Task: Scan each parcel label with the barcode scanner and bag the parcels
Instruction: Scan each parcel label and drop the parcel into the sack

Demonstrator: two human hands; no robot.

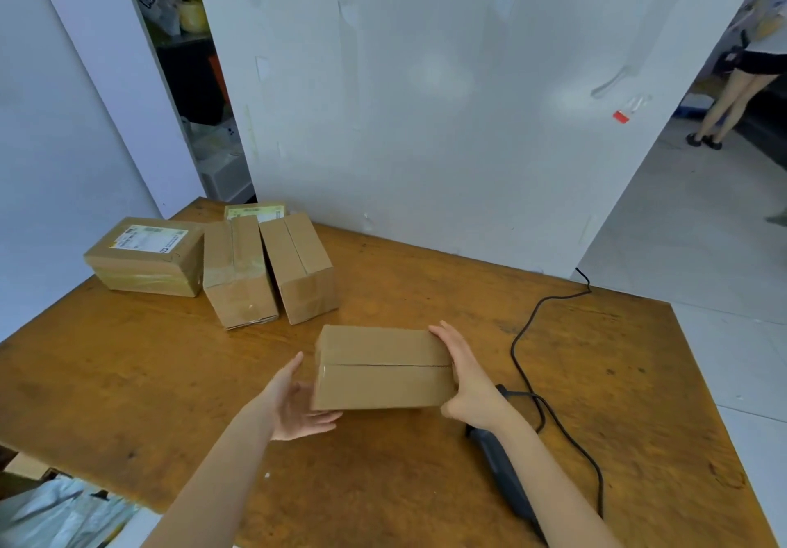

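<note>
A brown parcel, seam up, is at the middle of the wooden counter, held by its 2 ends. The left hand has a spread grip, thumb raised and straight fingers under the near left corner, while the right hand clasps the right end, fingers flat along it and thumb hooked at the near edge. The barcode scanner lies on the counter under the right forearm with its black cable trailing away, and a flat labelled box sits far left.
</note>
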